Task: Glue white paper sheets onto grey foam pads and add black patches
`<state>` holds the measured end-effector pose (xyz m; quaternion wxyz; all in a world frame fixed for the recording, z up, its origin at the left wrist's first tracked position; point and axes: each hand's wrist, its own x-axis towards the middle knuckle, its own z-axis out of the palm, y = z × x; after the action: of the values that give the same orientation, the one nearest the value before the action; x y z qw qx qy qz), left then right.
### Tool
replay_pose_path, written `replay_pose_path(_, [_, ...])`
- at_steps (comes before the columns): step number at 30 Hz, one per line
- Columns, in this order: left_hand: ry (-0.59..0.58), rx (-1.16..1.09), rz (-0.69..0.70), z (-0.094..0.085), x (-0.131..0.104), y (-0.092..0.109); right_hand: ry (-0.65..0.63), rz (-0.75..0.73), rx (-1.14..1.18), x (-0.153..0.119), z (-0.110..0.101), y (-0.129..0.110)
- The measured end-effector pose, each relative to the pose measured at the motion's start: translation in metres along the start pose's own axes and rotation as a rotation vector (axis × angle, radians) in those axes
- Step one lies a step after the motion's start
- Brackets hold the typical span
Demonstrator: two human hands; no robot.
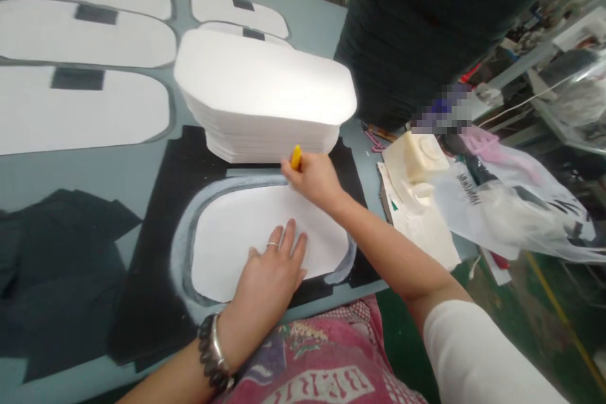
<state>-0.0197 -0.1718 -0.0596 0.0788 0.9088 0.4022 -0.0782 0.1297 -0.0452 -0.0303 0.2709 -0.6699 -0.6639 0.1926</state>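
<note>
A white oval-shaped sheet (227, 233) lies on black material (146, 265) near the table's front edge. My left hand (277, 262) rests flat on this sheet, fingers spread, a ring on one finger. At the sheet's far edge, my right hand (315, 178) grips a small yellow tool (296, 156) between thumb and fingers. A pale grey band (182, 252) runs around much of the sheet on the black material. Just beyond my right hand stands a thick stack of white rounded pieces (265, 82).
Rounded white pieces (85, 107) with dark patches lie at the left and back. Dark fabric (61, 265) is at the left. A tall black stack (416, 25) stands back right, near a cream container (423, 156) and plastic bags (521, 208).
</note>
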Motion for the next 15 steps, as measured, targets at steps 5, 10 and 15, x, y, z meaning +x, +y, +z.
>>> replay_pose_path(5, [-0.034, -0.1, -0.037, 0.001, 0.002, 0.0, -0.207, -0.421, 0.132, -0.008, 0.043, -0.044])
replay_pose_path(10, [0.04, -0.175, -0.006, 0.008, -0.003, 0.004, -0.113, -0.278, 0.124, -0.024, -0.001, 0.002])
replay_pose_path(15, [0.192, -0.301, -0.01, 0.003, -0.015, -0.003, -0.022, -0.384, -0.07, -0.044, -0.045, 0.013])
